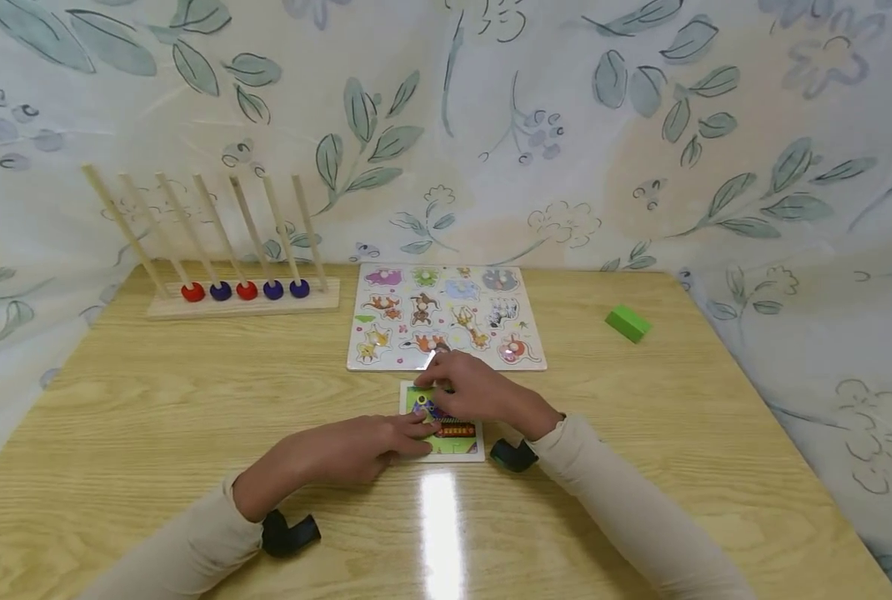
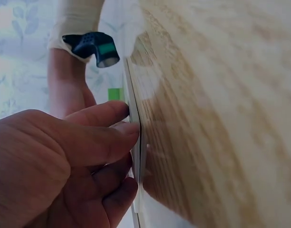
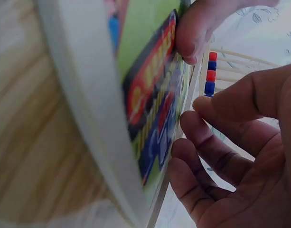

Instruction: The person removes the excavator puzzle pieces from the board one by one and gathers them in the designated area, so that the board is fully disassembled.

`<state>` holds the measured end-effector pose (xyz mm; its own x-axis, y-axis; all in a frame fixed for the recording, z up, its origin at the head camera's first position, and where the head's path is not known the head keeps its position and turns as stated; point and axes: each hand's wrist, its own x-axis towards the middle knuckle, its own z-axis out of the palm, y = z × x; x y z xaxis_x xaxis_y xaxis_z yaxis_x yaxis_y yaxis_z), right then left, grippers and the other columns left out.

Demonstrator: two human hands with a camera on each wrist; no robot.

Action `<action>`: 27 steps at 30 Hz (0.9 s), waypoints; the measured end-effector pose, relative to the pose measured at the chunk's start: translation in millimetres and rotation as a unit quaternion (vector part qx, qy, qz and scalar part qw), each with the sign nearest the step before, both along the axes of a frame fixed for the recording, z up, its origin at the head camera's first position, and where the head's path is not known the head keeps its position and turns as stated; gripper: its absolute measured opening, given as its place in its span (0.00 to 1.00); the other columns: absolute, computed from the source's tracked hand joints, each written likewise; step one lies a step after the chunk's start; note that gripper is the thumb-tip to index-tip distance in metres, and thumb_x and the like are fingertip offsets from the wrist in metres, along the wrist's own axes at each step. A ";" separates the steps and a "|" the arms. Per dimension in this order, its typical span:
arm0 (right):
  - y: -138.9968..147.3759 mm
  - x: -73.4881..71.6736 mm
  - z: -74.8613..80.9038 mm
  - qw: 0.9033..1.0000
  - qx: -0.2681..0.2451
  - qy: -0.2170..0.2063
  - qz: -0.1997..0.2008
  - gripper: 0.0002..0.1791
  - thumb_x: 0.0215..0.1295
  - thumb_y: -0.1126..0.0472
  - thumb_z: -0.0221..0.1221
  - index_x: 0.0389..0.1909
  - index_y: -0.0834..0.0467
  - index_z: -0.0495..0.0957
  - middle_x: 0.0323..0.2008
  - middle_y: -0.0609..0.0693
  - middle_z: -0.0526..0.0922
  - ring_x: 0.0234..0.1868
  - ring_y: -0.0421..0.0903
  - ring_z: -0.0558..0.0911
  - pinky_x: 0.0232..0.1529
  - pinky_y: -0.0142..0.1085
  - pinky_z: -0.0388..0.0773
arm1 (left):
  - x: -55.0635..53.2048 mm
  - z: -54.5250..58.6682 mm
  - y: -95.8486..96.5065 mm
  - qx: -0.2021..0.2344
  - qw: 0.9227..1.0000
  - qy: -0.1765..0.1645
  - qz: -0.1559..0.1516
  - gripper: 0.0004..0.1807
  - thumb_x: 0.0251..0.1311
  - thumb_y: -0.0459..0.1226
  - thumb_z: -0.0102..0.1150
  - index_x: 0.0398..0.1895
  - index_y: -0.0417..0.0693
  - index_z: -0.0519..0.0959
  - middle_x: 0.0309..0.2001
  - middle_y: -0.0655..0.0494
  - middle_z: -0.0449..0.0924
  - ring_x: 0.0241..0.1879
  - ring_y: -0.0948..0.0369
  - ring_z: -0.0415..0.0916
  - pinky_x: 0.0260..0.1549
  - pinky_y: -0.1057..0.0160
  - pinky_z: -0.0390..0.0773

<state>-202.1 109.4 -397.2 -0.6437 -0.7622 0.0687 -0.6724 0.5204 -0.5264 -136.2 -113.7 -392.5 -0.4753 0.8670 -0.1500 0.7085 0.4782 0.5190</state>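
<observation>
A small picture puzzle with a white border [image 1: 457, 457] lies flat on the table, showing a colourful vehicle on green. My left hand [image 1: 356, 450] rests its outstretched fingers on the puzzle's left and lower part. Over the upper part is my right hand [image 1: 483, 390], its thumb and fingers bent down onto the picture and far edge. In the left wrist view, the left fingertips [image 2: 128, 130] touch the puzzle's edge. The right wrist view has the right fingertips [image 3: 185, 159] spread along the puzzle's surface, with no separate piece showing between them.
Just behind the puzzle lies a larger animal peg puzzle [image 1: 446, 317]. At the back left stands a wooden rack [image 1: 243, 307] with upright rods and red and blue beads. A green block [image 1: 628, 323] lies to the right. Patterned cloth [image 1: 446, 125] hangs behind the table.
</observation>
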 end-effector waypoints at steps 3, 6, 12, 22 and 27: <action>-2.4 -0.1 -1.2 1.000 0.014 0.010 -0.002 0.16 0.63 0.67 0.53 0.46 0.58 0.86 0.38 0.46 0.79 0.36 0.39 0.74 0.60 0.39 0.69 | 0.9 -0.3 1.1 0.003 1.000 0.009 -0.002 0.22 0.70 0.27 0.48 0.65 0.47 0.74 0.70 0.54 0.63 0.71 0.56 0.54 0.64 0.55 0.64; -4.4 -0.7 -3.1 1.000 0.010 0.015 -0.003 0.16 0.61 0.67 0.53 0.45 0.57 0.86 0.38 0.45 0.79 0.37 0.40 0.74 0.68 0.40 0.59 | 1.5 -1.3 1.8 0.006 1.000 0.028 -0.007 0.21 0.70 0.28 0.49 0.65 0.47 0.75 0.70 0.53 0.64 0.71 0.55 0.56 0.63 0.55 0.66; -9.8 -0.8 -4.0 1.000 0.020 0.016 -0.001 0.15 0.62 0.67 0.53 0.45 0.57 0.86 0.38 0.45 0.77 0.38 0.41 0.72 0.63 0.38 0.65 | 3.6 -2.4 0.0 0.005 0.997 0.069 -0.014 0.20 0.69 0.29 0.52 0.62 0.46 0.77 0.68 0.51 0.66 0.69 0.53 0.60 0.60 0.54 0.69; -12.3 -0.7 0.5 0.999 0.047 0.019 -0.001 0.16 0.65 0.67 0.53 0.48 0.56 0.85 0.34 0.46 0.74 0.32 0.43 0.67 0.34 0.35 0.67 | 4.7 -0.7 0.9 0.001 0.997 0.074 -0.014 0.20 0.68 0.28 0.53 0.62 0.47 0.77 0.68 0.52 0.67 0.69 0.53 0.60 0.59 0.55 0.71; -12.6 -4.5 1.5 0.998 0.060 0.026 0.013 0.16 0.65 0.69 0.52 0.48 0.57 0.84 0.34 0.46 0.74 0.32 0.43 0.67 0.38 0.36 0.68 | 4.5 0.2 1.2 0.003 0.997 0.077 -0.014 0.21 0.66 0.26 0.54 0.61 0.46 0.78 0.67 0.52 0.67 0.68 0.53 0.61 0.58 0.55 0.72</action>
<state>-206.7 96.8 -395.6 -0.6208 -0.7839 0.0090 -0.7119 0.5588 -0.4253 -131.7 -112.6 -392.3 -0.4681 0.8807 -0.0724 0.7926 0.4547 0.4062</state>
